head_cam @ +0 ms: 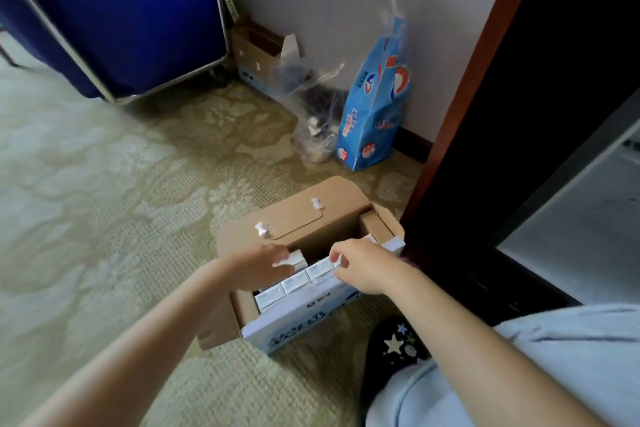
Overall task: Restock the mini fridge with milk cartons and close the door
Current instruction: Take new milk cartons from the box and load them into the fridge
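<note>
Fingers (pixel 281 254) of the left hand (pixel 258 263) curl over a white milk carton (pixel 298 259) at the left end of the open cardboard box (pixel 301 321) and grip it. Blur hides how far they wrap. The right hand (pixel 363 269) reaches in from the lower right, thumb and fingertips pinching the top of a second carton (pixel 322 267) near the middle of the box. Both forearms run up from the bottom of the frame and meet over the box opening.

The box sits on patterned carpet (pixel 121 201) at lower centre, its brown lid flap (pixel 311 215) folded back. A row of cartons (pixel 287 288) stands upright along its near wall, and the far side is dark. Just right of the box, the mini fridge (pixel 588 229) stands open at the frame's right edge, showing a pale inner surface.

Against the wall at upper centre are a smaller open box (pixel 256 55), a clear plastic bag (pixel 311 107) and a blue printed bag (pixel 374 107). A blue cart (pixel 121 10) fills the upper left.
</note>
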Available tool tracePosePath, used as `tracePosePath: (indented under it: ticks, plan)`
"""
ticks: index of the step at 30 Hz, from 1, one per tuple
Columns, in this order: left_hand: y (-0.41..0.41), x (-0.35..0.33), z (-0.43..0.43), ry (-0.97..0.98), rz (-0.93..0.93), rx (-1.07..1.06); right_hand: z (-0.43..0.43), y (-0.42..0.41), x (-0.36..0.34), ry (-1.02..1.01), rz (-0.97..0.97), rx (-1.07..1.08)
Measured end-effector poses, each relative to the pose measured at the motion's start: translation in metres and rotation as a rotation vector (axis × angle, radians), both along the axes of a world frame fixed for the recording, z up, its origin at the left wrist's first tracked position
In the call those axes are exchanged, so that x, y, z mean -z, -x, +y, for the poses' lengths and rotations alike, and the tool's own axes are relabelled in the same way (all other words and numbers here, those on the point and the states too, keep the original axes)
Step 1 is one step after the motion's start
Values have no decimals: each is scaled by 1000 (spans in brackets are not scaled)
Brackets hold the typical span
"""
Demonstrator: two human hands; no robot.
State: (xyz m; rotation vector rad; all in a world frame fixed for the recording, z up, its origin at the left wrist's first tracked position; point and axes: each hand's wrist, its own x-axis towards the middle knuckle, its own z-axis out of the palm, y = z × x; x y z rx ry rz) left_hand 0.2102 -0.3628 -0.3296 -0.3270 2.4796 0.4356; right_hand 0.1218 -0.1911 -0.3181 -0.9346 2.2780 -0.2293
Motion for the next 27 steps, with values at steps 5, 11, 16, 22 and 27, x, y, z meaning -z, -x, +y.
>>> tracePosePath:
  ticks: [5, 11, 16, 22, 27]
  plan:
    - [-29, 54, -10, 48, 27, -145, -17, 2, 36, 37, 23, -56]
    - [-49, 96, 7, 189, 291, -212, -45, -13, 70, -6, 134, -234]
    - [-54, 111, 14, 221, 412, -305, -64, -25, 89, -92, 213, -315]
    - [-48, 111, 16, 297, 457, -354, -67, -19, 99, -110, 290, -249]
    - [-38, 111, 9, 354, 446, -368, -64, -7, 103, -41, 318, -138]
